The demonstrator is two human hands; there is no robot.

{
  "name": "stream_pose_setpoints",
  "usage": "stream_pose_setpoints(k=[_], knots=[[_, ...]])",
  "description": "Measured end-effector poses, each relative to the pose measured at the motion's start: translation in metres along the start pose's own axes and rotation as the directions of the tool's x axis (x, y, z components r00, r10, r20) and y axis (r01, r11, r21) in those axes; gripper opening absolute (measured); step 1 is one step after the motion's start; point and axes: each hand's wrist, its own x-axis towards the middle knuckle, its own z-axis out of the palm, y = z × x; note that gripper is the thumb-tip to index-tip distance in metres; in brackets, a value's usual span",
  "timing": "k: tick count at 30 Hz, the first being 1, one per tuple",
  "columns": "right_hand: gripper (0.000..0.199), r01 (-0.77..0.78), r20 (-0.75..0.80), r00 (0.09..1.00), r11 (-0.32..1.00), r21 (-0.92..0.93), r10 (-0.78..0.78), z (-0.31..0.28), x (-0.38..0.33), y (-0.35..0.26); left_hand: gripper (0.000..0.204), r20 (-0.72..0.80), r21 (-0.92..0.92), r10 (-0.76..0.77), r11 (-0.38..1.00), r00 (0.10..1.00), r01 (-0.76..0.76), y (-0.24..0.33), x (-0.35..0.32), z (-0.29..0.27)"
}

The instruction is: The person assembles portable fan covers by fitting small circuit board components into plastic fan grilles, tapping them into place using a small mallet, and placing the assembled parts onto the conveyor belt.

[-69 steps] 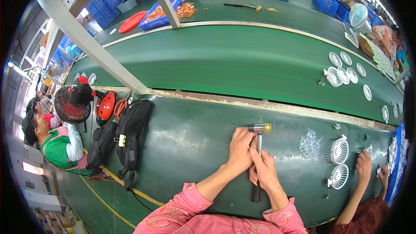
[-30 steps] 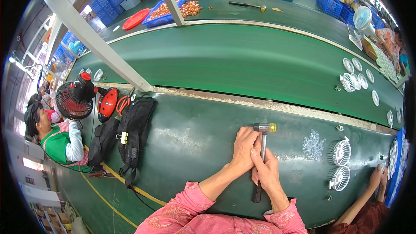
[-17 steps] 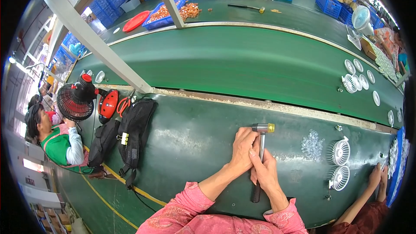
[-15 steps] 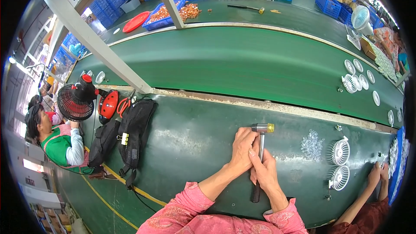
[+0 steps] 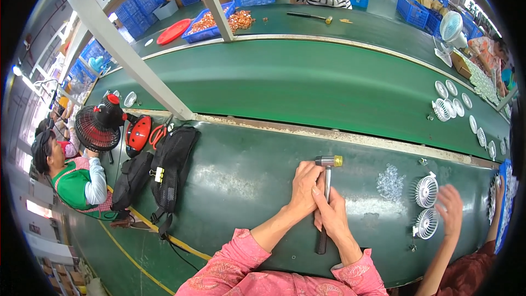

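Note:
A hammer point(image 5: 328, 178) with a metal head, yellow striking face and black grip lies along my right hand point(image 5: 332, 215), whose fingers close round its handle. My left hand point(image 5: 305, 186) is bent against the right hand and the shaft, just below the hammer head. Its fingers are curled and partly hidden, so I cannot make out what they grip. Right of my hands are a heap of small clear parts point(image 5: 390, 182) and two white fan grilles point(image 5: 426, 191) on the green workbench point(image 5: 241, 225).
A co-worker's hand point(image 5: 450, 208) is raised beside the grilles. A black bag point(image 5: 174, 156), red-handled scissors point(image 5: 158, 134) and a black-and-red fan point(image 5: 98, 126) stand at left. Beyond the ledge, a green conveyor point(image 5: 296, 87) carries white grilles. A blue tray point(image 5: 503, 208) sits at far right.
My hands and the hammer stay nearly still. The co-worker at right has brought one hand left toward the grilles, the other to the blue tray. Across the belt, a person has raised a blue crate.

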Motion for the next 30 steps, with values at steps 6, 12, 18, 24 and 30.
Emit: stream_pose_setpoints(k=[6,12,18,24,30], knots=[[0.033,-0.01,0.002,1.0,1.0,0.013,0.01,-0.0019,0.0003,0.0032,0.01,0.003,0.001,0.0,1.0,1.0,0.0,-0.0027,-0.0018,0.0014],[0.032,-0.012,0.001,1.0,1.0,0.011,0.012,-0.0021,0.0012,0.0059,0.009,0.007,0.0,-0.015,1.0,1.0,0.015,-0.0031,-0.0029,0.0012],[0.037,-0.016,-0.006,1.0,1.0,0.011,0.016,-0.0032,0.0002,0.0067,0.017,0.016,0.052,-0.017,0.999,1.0,0.016,-0.0048,-0.0031,0.0018],[0.031,-0.01,0.002,1.0,1.0,0.0,0.01,-0.0035,0.0008,0.0065,0.016,0.018,0.058,-0.029,0.998,0.999,0.028,-0.005,-0.0021,0.003],[0.033,-0.007,-0.004,1.0,1.0,-0.014,0.007,-0.0023,0.0004,0.0047,0.012,0.024,0.058,-0.042,0.998,0.999,0.04,-0.0052,-0.002,0.0018]])
